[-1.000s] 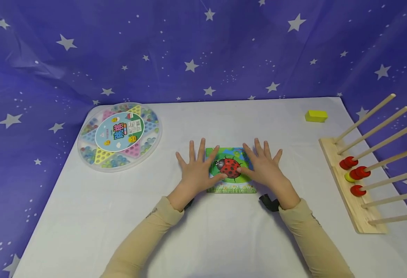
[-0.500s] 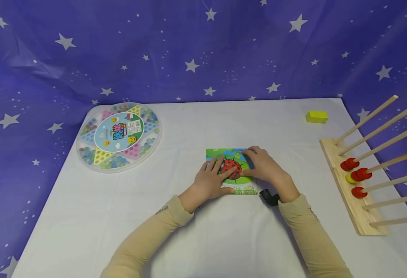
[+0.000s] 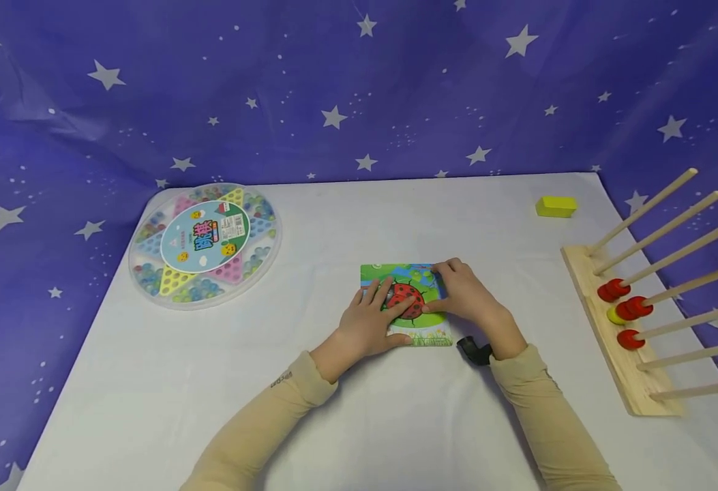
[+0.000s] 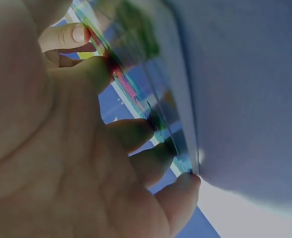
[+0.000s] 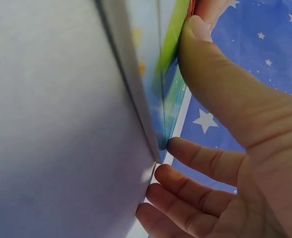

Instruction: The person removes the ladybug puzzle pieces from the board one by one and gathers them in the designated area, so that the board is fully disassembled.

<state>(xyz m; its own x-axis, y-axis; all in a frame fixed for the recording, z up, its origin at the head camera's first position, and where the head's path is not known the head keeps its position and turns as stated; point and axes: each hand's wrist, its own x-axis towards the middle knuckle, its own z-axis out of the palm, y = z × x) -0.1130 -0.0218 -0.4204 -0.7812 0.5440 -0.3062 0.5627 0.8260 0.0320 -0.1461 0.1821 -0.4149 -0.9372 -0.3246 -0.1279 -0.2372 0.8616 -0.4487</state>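
Head: ladybird board point(image 3: 405, 292) lay flat on the white table point(image 3: 365, 423); left hand point(image 3: 363, 326) spread over it, right hand point(image 3: 468, 293) at its right side.
Left wrist: fingertips touched the board.
Right wrist: thumb on top, fingertip at corner; pinching or pressing, couldn't tell. Probably a steadying step; next move likely called for even pressure.

I see a green picture board point(image 3: 416, 325) lying flat on the white table point(image 3: 150, 409), its spotted red ladybird point(image 3: 406, 289) facing nine o'clock, flowery grass point(image 3: 432, 337) along six o'clock.
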